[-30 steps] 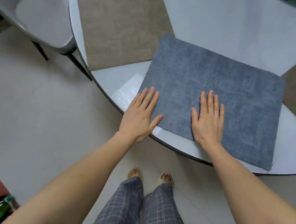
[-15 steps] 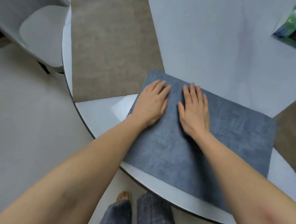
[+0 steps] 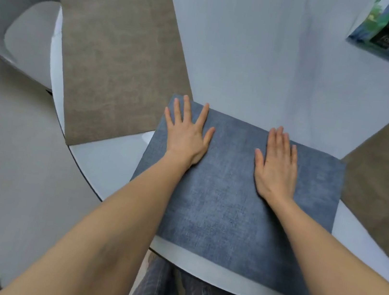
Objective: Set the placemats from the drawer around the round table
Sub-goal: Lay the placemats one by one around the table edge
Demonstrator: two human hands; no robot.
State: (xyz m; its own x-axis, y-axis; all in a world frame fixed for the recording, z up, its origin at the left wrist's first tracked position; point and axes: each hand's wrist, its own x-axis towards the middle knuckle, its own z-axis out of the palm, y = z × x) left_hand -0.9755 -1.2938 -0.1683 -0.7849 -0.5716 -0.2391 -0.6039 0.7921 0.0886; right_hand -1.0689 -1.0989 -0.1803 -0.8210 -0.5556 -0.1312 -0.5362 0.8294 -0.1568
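"Where's the blue mat?"
"Low in the middle, on the round table. The left hand and right hand lie flat on it, fingers straight."
"And beside it?"
"Brown mat, upper left."

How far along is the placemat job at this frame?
Done: a brown placemat lies flat on the round table at left, and another brown mat at right. In hand: left hand and right hand press flat on the blue placemat. Left: any places on the far side, out of view.
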